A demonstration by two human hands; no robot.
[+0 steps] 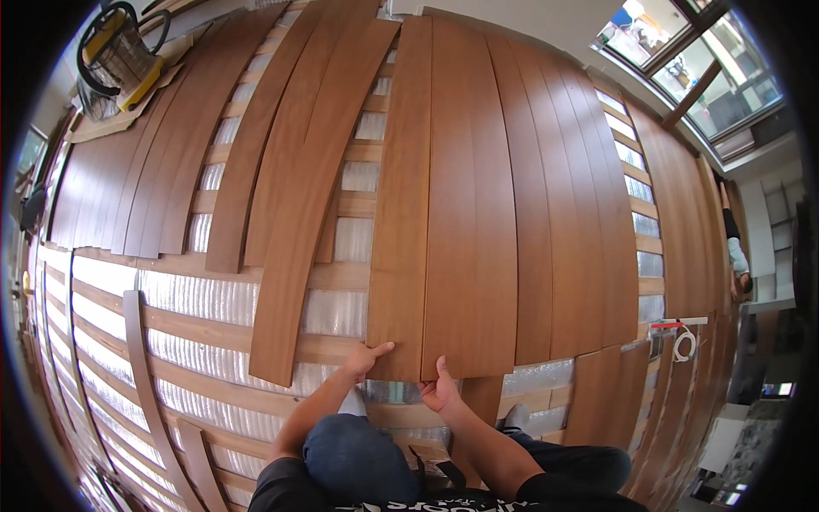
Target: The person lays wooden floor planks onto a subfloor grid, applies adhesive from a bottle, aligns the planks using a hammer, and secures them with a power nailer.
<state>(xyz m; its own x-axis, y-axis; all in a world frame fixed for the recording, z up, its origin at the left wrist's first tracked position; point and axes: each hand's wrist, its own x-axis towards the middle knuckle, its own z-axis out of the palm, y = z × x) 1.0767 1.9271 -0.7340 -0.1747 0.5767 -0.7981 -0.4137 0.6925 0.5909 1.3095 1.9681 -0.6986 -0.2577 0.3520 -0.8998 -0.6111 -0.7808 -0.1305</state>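
At the near end of a long brown floorboard, my left hand holds the left corner. Its thumb lies across the top face while the other fingers curl at the side edge, partly hidden. My right hand grips the near end of the neighbouring floorboard close to the seam, thumb on top and fingers under the end. The two boards lie side by side over the wooden battens, with a thin dark line between them. Another floorboard lies loose and slanted to the left.
Silvery foil insulation shows between wooden battens. A yellow-and-black vacuum cleaner stands far left on cardboard. White cable lies at right beside a red-and-white tool. Another person is at the far right, near windows.
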